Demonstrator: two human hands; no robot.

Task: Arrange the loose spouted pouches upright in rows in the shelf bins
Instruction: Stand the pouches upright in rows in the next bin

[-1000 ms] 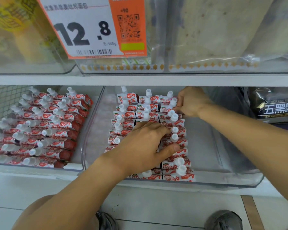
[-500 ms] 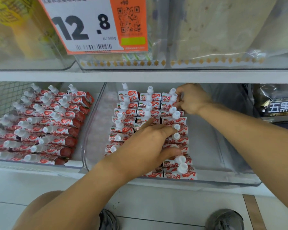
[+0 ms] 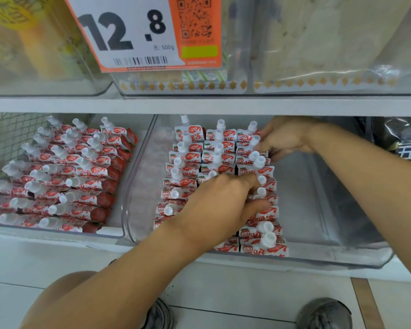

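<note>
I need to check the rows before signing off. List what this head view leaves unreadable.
- Middle row of pouches: its near part is covered by the left hand.
- Right hand: its fingers are curled out of sight at the back of the right row, so the grip is unclear.
- Dark bag: cut off by the right edge.
- Price tag: top cut off by the upper edge; small print is blurred.

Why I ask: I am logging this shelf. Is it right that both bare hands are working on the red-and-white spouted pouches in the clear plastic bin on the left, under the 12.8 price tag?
Not quite: the head view shows the left hand and right hand on the red-and-white spouted pouches in the middle clear plastic bin, not the left one. The rest stands.
</note>
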